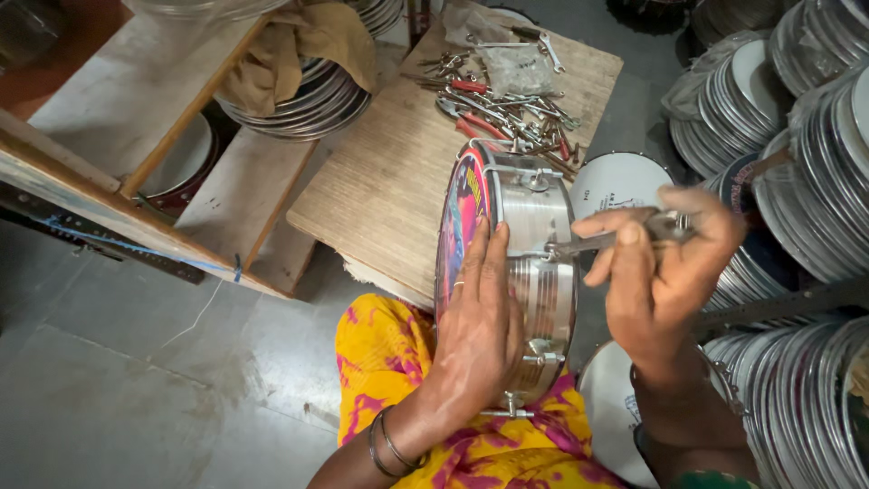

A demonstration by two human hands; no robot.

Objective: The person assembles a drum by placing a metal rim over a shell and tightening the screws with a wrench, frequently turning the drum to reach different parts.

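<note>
Steel drum (534,272): we steady it on edge.
Left hand (478,330): fingers flat, spread on its shell.
Right hand (659,272): fingers clamped round metal tool (597,241).

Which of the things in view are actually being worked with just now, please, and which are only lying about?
In use:
- drum, on its side on the lap, steadied by the left hand
- metal tool, held by the right hand against the drum's shell

Lying about:
- pliers and spanners on the wooden board
- stacked drum rims
- cloth
- white drum skin
</note>
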